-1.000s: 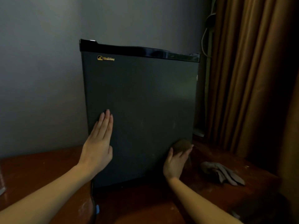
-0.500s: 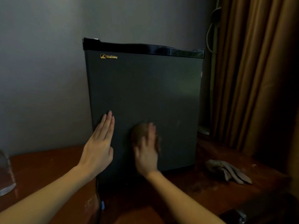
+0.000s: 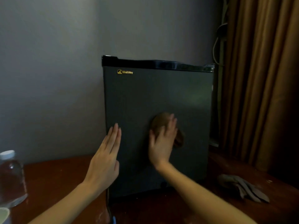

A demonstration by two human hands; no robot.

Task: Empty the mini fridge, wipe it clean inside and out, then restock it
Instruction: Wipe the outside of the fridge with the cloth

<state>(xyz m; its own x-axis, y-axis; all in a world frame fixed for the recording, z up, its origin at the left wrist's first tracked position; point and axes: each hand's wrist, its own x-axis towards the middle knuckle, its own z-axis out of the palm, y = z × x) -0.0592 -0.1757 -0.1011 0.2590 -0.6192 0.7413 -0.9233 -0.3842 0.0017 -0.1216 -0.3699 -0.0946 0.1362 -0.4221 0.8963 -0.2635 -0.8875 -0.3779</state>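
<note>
A clear water bottle [image 3: 11, 177] with a white cap stood at the far left of the reddish wooden table [image 3: 56, 178]. The left hand [image 3: 105, 159] lay flat, fingers straight and together, against the left edge of the closed door of the dark WellWay mini fridge [image 3: 158, 94], which stood on the table against the wall. The right hand [image 3: 163, 143], blurred, fingers extended, pressed a brown cloth [image 3: 159, 122] onto the door's lower middle. Grey gloves [image 3: 242, 186] lay on the table right of the fridge, before a brown curtain [image 3: 262, 78].

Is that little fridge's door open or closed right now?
Closed. The mini fridge door lies flush under its top, no inside showing; the left hand rests flat on it, the right hand presses a cloth against it.
</note>
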